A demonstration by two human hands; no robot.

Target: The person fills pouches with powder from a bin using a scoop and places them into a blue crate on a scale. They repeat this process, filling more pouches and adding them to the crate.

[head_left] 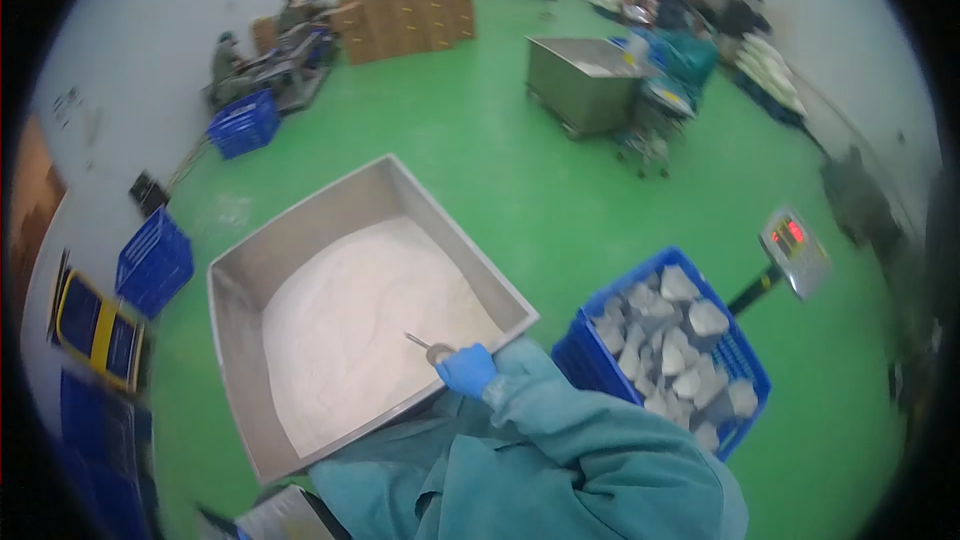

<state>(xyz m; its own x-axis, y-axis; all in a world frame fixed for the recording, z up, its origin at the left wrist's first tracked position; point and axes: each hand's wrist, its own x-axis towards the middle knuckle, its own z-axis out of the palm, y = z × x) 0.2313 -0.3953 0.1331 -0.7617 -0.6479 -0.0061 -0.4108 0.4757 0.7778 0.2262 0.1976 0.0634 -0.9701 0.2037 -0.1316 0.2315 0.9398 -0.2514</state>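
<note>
My right hand (467, 371), in a blue glove, is closed around a small metal scoop (437, 351). A thin end of the scoop points up and left over white powder (350, 310); its exact shape is partly covered by my fingers. The powder lies in a large square metal bin (225, 340) in front of me, and my hand is over the bin's near right side. My left hand does not show. Teal sleeve and gown fabric fill the bottom of the view.
Right of me, a blue crate (570, 352) holds many filled pale bags (685, 340), beside a scale display (790, 235) with red digits. A second metal bin (580, 90) and a person in teal (685, 60) are farther off. Blue crates (155, 260) stand left; cardboard boxes (405, 10) stand behind.
</note>
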